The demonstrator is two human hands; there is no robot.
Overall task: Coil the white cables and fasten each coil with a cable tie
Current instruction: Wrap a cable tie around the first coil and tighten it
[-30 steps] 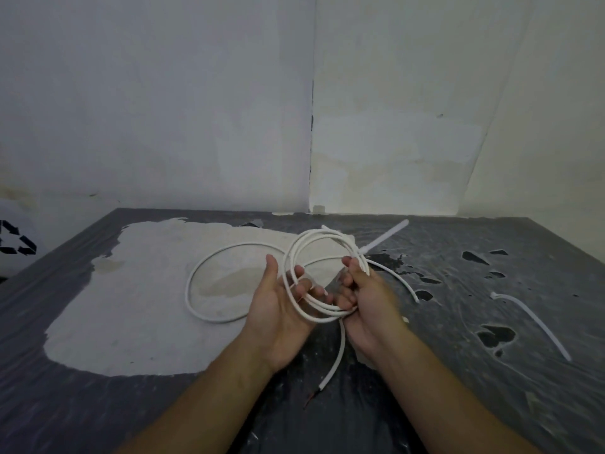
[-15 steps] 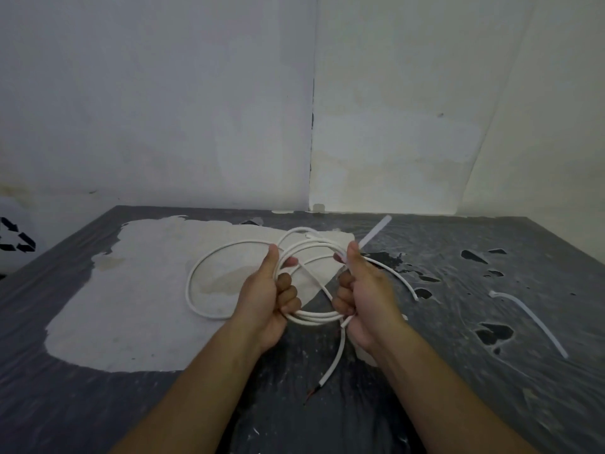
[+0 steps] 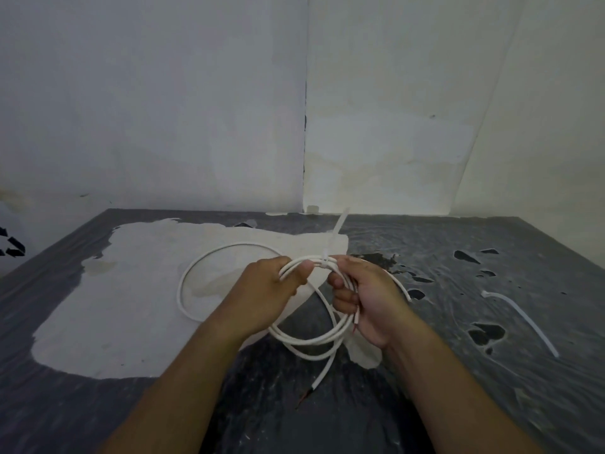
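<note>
A coil of white cable hangs between both hands above the table. My left hand pinches the strands at the coil's top. My right hand grips the same strands just to the right. A white cable tie is wrapped around the strands between my thumbs, and its tail sticks up and away from me. One cable end dangles below the coil with bare wires showing. A second white cable lies in a loose loop on the table behind my left hand.
The table is covered in dark, torn plastic sheet with a large pale bare patch on the left. A spare white cable tie lies on the right. Walls close off the back and right sides.
Both hands have turned the coil and shifted their grip to its top. The cable tie's tail now points more upright, and the coil hangs lower beneath my hands.
</note>
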